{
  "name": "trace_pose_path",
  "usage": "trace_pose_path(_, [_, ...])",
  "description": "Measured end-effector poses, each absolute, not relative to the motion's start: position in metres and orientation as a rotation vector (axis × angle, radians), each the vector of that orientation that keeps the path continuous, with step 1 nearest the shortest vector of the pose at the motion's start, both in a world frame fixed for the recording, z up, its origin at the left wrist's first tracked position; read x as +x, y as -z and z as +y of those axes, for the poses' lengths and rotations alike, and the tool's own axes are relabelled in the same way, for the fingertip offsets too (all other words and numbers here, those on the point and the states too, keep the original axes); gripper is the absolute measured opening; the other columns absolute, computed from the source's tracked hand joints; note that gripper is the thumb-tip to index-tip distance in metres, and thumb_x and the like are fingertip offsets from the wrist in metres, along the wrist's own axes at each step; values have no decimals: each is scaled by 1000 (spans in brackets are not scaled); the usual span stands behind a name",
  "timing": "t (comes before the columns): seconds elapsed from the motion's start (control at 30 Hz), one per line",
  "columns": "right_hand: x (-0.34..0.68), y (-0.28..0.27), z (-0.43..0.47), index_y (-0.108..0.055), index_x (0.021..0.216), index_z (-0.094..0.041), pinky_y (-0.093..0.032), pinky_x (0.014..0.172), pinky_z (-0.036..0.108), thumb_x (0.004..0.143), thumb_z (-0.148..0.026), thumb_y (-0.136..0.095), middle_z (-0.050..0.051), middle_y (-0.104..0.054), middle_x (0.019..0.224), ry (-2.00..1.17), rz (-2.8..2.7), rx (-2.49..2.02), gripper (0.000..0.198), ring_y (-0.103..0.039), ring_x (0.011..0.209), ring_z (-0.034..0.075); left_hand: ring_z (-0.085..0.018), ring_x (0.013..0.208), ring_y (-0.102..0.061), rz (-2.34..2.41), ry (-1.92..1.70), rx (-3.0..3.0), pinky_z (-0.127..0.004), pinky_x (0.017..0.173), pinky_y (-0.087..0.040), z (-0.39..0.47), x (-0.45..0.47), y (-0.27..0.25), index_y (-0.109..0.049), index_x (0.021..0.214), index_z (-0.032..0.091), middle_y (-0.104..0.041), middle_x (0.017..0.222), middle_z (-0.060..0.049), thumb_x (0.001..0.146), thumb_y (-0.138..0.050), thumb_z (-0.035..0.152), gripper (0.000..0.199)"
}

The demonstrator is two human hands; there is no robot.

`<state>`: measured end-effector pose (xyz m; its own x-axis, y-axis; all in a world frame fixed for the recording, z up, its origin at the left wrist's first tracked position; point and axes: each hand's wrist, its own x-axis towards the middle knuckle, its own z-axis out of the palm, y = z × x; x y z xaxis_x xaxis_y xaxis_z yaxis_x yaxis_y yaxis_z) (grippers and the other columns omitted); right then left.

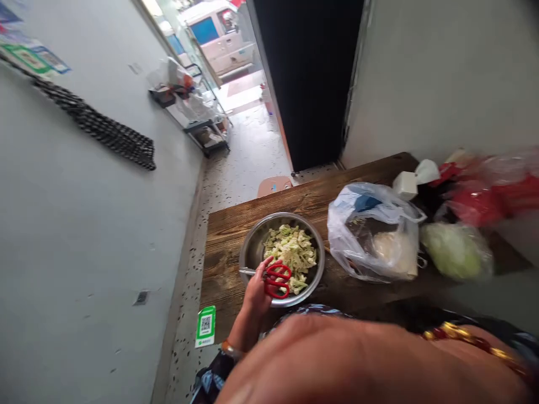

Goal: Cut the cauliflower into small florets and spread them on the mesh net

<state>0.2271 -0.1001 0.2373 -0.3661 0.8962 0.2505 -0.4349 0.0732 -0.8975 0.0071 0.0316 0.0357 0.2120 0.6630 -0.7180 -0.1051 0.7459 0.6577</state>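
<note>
My left hand (257, 290) is closed around a pair of scissors (277, 282) over the near left side of a metal bowl (319, 231). Their red handle loops stick out to the right of the hand, and the silver blades point left. Cut pieces of cauliflower (290, 247) fill the middle and right of the bowl. Very close to the camera, my right hand (337, 359) looms large and blurred across the bottom. Its fingers cannot be made out, and a beaded bracelet circles that wrist.
On the wooden table (227, 230), a plastic bag (341, 247) stands right of the bowl. Beyond it lie a bagged pale green vegetable (457, 252), a white box (405, 184) and red bags (480, 196). A QR code card (205, 326) sits at the left edge.
</note>
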Motion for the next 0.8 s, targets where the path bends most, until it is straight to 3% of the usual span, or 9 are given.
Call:
trace_pose_path(0.1, [227,-197,-96,-63,134,-30,-50,109,37,92,-27,-57,2,-69,130,-1103,-1341,-870,42,-65,120,19,-24,77,-75,1263,-577,618,-34,65,-61,39,10,-33,-55,131,16,-73,114,-14,100,-43,29,36])
trace_pose_path(0.17, [231,-144,-96,-62,131,-23,-51,106,40,96,-26,-55,7,-70,127,-884,-1287,-1208,37,-64,119,20,-23,74,-75,1264,-529,662,-36,63,-62,45,13,-35,-52,133,16,-72,115,-15,100,-42,28,37])
trace_pose_path(0.3, [268,-34,-106,-48,145,-16,-37,117,49,98,-33,-55,17,-54,146,-414,-1324,-1841,51,-48,138,28,-23,67,-74,1291,-463,698,-37,54,-61,53,24,-41,-51,135,14,-73,111,-16,101,-37,26,39])
trace_pose_path(0.4, [303,18,-116,-38,151,-8,-34,116,46,91,-38,-65,24,-44,153,-488,-1392,-2300,72,-39,144,32,-23,63,-73,1274,-412,712,-38,50,-60,55,36,-44,-52,134,13,-74,107,-16,101,-38,26,38])
trace_pose_path(0.43, [310,28,-120,-42,149,-9,-36,114,47,88,-36,-70,24,-52,146,-535,-1403,-2343,72,-45,139,34,-24,64,-74,1261,-408,711,-38,51,-61,55,41,-44,-53,133,13,-74,107,-16,101,-38,25,37])
trace_pose_path(0.5, [316,42,-127,-57,136,-17,-44,103,42,85,-25,-71,16,-71,119,-644,-1445,-2372,53,-62,118,31,-24,70,-75,1239,-419,703,-38,55,-62,55,49,-43,-56,129,12,-74,108,-16,100,-39,25,35])
trace_pose_path(0.6, [306,52,-134,-70,113,-24,-47,90,31,87,-13,-62,9,-76,98,-741,-1481,-2333,30,-69,97,23,-24,77,-76,1214,-432,699,-37,59,-63,55,57,-40,-58,125,11,-73,110,-16,99,-42,23,33])
trace_pose_path(0.8, [306,65,-133,-74,98,-24,-51,82,29,89,-36,-65,6,-77,94,-748,-1388,-2220,18,-70,91,22,-25,77,-76,1196,-417,685,-36,59,-63,56,56,-36,-58,129,11,-74,112,-18,97,-47,23,36])
